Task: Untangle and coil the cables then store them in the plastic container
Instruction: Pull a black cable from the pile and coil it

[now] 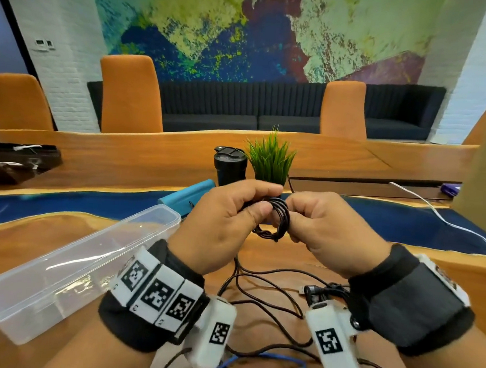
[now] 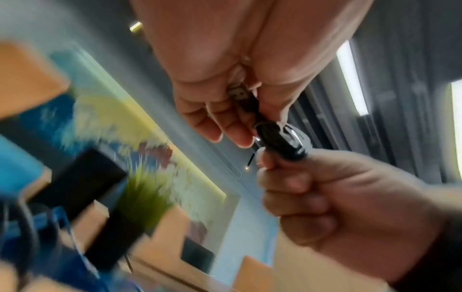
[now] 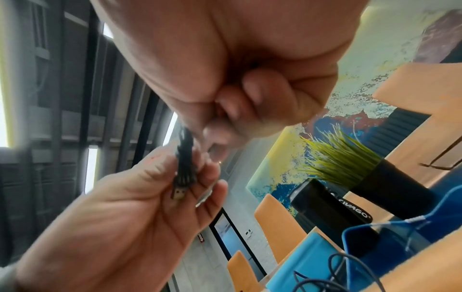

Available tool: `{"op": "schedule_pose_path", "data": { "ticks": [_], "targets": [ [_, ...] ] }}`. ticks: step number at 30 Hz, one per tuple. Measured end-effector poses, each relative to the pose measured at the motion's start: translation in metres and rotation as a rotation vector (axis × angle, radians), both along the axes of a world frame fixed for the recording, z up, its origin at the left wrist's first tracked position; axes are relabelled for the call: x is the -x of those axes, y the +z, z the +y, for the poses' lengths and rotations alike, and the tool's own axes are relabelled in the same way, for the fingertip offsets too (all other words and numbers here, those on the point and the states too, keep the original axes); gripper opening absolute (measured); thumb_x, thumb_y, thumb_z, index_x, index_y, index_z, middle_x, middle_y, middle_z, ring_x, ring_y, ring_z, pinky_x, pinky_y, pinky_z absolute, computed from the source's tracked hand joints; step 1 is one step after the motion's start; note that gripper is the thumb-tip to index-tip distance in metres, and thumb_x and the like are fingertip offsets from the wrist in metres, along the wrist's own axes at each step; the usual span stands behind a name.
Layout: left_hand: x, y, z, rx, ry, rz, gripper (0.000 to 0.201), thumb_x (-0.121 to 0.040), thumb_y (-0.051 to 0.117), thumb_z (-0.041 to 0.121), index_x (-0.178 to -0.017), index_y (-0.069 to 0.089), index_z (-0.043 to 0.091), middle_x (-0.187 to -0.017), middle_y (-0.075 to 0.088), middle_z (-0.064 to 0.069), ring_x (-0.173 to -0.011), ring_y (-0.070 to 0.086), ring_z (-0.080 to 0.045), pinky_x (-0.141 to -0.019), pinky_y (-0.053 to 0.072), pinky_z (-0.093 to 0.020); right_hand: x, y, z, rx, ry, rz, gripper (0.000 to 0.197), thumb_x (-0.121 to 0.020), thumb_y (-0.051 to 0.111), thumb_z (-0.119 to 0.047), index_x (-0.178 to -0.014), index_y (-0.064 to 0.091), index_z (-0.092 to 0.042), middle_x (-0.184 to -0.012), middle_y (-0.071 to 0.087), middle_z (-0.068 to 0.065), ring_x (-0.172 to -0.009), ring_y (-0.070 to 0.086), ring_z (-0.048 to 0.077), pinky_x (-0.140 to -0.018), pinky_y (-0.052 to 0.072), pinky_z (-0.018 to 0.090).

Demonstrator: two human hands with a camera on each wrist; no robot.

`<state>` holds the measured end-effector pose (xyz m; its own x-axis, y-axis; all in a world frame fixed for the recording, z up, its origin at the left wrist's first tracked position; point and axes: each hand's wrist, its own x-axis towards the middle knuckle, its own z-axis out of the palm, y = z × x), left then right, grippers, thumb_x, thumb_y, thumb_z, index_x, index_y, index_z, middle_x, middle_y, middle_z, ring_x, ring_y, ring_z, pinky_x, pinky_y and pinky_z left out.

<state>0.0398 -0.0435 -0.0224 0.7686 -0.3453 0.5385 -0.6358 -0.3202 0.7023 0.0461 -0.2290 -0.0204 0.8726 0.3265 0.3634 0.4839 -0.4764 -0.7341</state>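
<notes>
A small coil of black cable (image 1: 275, 221) is held in the air between both hands above the wooden table. My left hand (image 1: 228, 220) grips the coil with thumb over it, and the cable's USB plug (image 2: 241, 94) lies in its palm. My right hand (image 1: 316, 225) pinches the coil's right side with curled fingers (image 3: 237, 102). The coil (image 3: 185, 156) shows edge-on in the right wrist view. The clear plastic container (image 1: 68, 270) lies open and empty at the left. More black cables (image 1: 260, 296) and a blue cable (image 1: 270, 367) lie tangled on the table under my wrists.
A black tumbler (image 1: 229, 166) and a potted grass plant (image 1: 270, 160) stand behind my hands, with a light blue case (image 1: 185, 197) to their left. A white cable (image 1: 439, 213) runs along the right. Orange chairs (image 1: 129, 94) line the table's far side.
</notes>
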Motion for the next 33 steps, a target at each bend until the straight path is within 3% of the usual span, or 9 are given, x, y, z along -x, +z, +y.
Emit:
{"op": "schedule_pose_path", "data": {
  "ticks": [7,12,16,20,23,26,29,31,33],
  "targets": [
    [0.001,-0.001,-0.005,-0.233,0.176,-0.135,0.009,-0.099,0.053,0.028,-0.095,0.060,0.031,-0.087,0.060,0.011,-0.081,0.056,-0.004,-0.069,0.045,-0.019,0.003,0.005,-0.008,0.004,0.034,-0.038,0.021,-0.094,0.059,-0.029,-0.077,0.068,-0.020,-0.057,0.056,-0.011,-0.050,0.046,0.000,-0.050,0.035,0.014],
    [-0.001,-0.004,-0.004,-0.038,0.231,-0.007,0.005,-0.095,0.063,0.021,-0.096,0.068,0.022,-0.085,0.071,0.003,-0.081,0.066,-0.015,-0.074,0.056,-0.042,0.000,0.004,-0.007,-0.006,-0.089,-0.170,0.010,-0.092,0.062,-0.025,-0.088,0.071,-0.027,-0.078,0.066,-0.012,-0.075,0.059,0.003,-0.068,0.049,0.028],
    [-0.003,-0.009,-0.009,0.090,0.282,0.038,0.008,-0.090,0.068,0.014,-0.095,0.068,0.021,-0.080,0.073,-0.001,-0.075,0.069,-0.014,-0.070,0.058,-0.039,0.010,0.009,-0.001,0.016,-0.155,-0.551,0.009,-0.086,0.065,-0.034,-0.086,0.071,-0.027,-0.098,0.058,-0.011,-0.098,0.053,0.006,-0.083,0.045,0.021],
    [0.001,-0.008,-0.013,0.341,0.222,0.197,0.021,-0.090,0.068,0.007,-0.106,0.060,0.018,-0.078,0.073,-0.008,-0.074,0.071,-0.017,-0.070,0.056,-0.030,0.007,-0.001,0.004,0.305,-0.203,-0.532,0.026,-0.082,0.054,-0.048,-0.094,0.072,-0.033,-0.102,0.054,-0.010,-0.099,0.050,0.015,-0.078,0.049,0.042],
    [0.005,-0.003,-0.014,0.505,0.108,0.305,0.025,-0.091,0.065,0.003,-0.110,0.058,0.016,-0.078,0.073,-0.006,-0.074,0.071,-0.017,-0.071,0.055,-0.029,0.000,-0.004,0.000,0.215,-0.125,-0.513,0.009,-0.081,0.068,-0.033,-0.088,0.072,-0.028,-0.102,0.056,-0.008,-0.096,0.053,0.011,-0.078,0.050,0.033],
    [0.008,0.001,-0.013,0.483,0.023,0.296,0.023,-0.091,0.062,-0.001,-0.111,0.062,0.012,-0.083,0.073,-0.005,-0.075,0.069,-0.012,-0.066,0.052,-0.019,-0.001,-0.001,-0.002,-0.189,0.055,-0.188,0.007,-0.074,0.074,-0.019,-0.073,0.068,-0.016,-0.099,0.061,-0.005,-0.093,0.059,0.009,-0.078,0.050,0.023],
    [0.006,-0.001,-0.011,0.263,0.024,0.183,0.026,-0.090,0.062,-0.002,-0.109,0.067,0.015,-0.093,0.074,0.000,-0.084,0.069,-0.007,-0.069,0.052,-0.017,0.002,0.005,-0.001,-0.697,0.182,0.352,0.010,-0.076,0.060,-0.016,-0.076,0.064,-0.007,-0.089,0.063,0.008,-0.083,0.061,0.024,-0.077,0.049,0.038],
    [0.003,-0.004,-0.008,0.026,0.084,0.073,0.026,-0.091,0.065,0.004,-0.108,0.069,0.023,-0.095,0.073,0.007,-0.090,0.068,-0.007,-0.077,0.054,-0.022,0.003,0.006,-0.003,-0.742,0.128,0.481,0.013,-0.089,0.056,-0.018,-0.088,0.062,-0.006,-0.084,0.061,0.012,-0.079,0.061,0.024,-0.076,0.050,0.042],
    [0.002,-0.007,-0.006,-0.154,0.174,-0.011,0.021,-0.090,0.067,0.018,-0.106,0.068,0.031,-0.093,0.071,0.012,-0.090,0.066,-0.006,-0.082,0.055,-0.032,0.004,0.006,-0.003,-0.585,0.087,0.417,0.019,-0.097,0.052,-0.022,-0.090,0.060,-0.007,-0.083,0.062,0.011,-0.076,0.062,0.020,-0.069,0.051,0.037]
  ]
}}
